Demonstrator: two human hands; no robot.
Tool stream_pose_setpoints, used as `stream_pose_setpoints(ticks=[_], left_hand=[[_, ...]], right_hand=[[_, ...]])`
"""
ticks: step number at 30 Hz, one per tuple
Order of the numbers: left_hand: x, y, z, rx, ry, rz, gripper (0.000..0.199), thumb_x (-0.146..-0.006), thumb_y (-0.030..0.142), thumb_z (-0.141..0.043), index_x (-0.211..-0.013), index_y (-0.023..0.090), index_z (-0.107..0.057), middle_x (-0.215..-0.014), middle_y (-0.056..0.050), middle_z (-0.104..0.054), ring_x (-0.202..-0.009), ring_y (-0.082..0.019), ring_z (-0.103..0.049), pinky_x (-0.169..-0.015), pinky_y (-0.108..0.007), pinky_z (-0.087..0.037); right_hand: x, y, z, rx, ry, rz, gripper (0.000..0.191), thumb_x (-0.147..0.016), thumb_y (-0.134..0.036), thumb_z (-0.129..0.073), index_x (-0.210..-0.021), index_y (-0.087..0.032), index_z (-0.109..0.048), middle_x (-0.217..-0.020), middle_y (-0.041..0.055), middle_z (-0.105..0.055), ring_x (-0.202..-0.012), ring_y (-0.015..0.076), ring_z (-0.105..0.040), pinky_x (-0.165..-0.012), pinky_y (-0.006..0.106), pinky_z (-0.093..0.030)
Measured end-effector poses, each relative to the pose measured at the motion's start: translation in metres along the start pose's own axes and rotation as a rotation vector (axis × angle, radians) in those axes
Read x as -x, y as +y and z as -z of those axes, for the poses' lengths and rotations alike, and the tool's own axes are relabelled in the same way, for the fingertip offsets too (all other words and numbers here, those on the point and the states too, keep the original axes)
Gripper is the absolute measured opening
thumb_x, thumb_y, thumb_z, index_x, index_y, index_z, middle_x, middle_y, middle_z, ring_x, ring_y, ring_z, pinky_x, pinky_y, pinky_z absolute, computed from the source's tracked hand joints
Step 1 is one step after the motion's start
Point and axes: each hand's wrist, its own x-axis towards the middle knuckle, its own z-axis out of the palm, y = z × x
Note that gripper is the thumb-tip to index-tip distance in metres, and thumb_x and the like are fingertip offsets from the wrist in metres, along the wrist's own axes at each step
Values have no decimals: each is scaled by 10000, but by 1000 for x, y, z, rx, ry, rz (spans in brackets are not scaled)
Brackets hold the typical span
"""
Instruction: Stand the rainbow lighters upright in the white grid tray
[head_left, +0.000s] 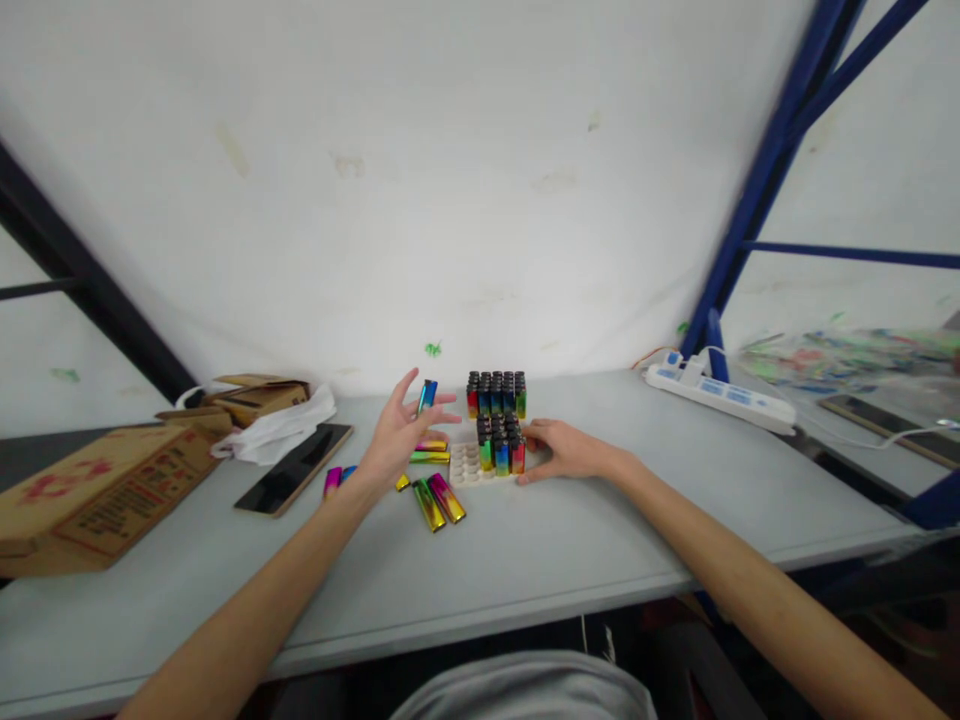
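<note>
My left hand (397,425) is raised over loose lighters, its fingers spread around an upright, tilted blue lighter (427,394) held between thumb and fingers. My right hand (566,450) curves around the right side of a pale tray with round holes (466,465), its thumb at the front corner. Lighters with black tops (501,448) stand upright in the tray's right part; holes at its left are bare. Behind it is another block of standing lighters (496,395). In front of the tray lie a green-gold lighter (430,505) and a pink-gold lighter (448,498).
More lighters (430,455) lie beside and under my left hand. Farther left are a phone (294,470), a white plastic bag (281,428) and a cardboard box (112,490). A power strip (720,395) lies at the right, near a blue metal post (757,190).
</note>
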Motion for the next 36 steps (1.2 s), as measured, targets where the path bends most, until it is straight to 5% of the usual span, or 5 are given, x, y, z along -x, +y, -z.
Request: stream_pose_setpoints(ticks=[3,6,13,27,36], left_hand=[[11,-4,-2,7,-77,90,492,-826,344,-751,-1243,206,-530,-915,-24,-672,-559,-93,-602,-403,-169,-417],[18,-5,-4,84,-109,197,295,-838,388,-724,-970,201,-539,-647,81,-468,-411,-32,-341,-366,-125,-249],[24,-12,-11,148,-180,309,501,-876,640,-552,-681,189,-449,-542,90,-250,-412,-45,-177,-382,-154,-167],[26,-13,-10,166,-254,292,372,-851,484,-524,-645,188,-434,-555,86,-206,-441,-52,-141,-399,-154,-147],[32,-9,-22,41,-216,88,318,-895,510,-623,-906,217,-500,-637,48,-540,-485,-98,-439,-443,-195,-379]], right_hand=[[0,1,0,-5,-7,-7,642,-775,-649,-776,-1164,-149,-676,-976,94,-690,-821,230,-603,-745,324,-463],[1,-1,1,-7,-3,-5,644,-778,-650,-772,-1172,-152,-668,-964,88,-681,-812,228,-600,-739,322,-460],[2,-3,2,-9,-17,-30,632,-787,-653,-763,-1166,-157,-666,-1033,107,-696,-892,257,-627,-814,350,-486],[2,0,1,-17,-12,-19,642,-782,-650,-768,-1195,-169,-664,-1034,105,-703,-883,259,-635,-805,353,-490],[1,-5,4,23,-30,-18,630,-806,-668,-735,-1162,-152,-671,-975,100,-687,-863,259,-617,-785,346,-472]])
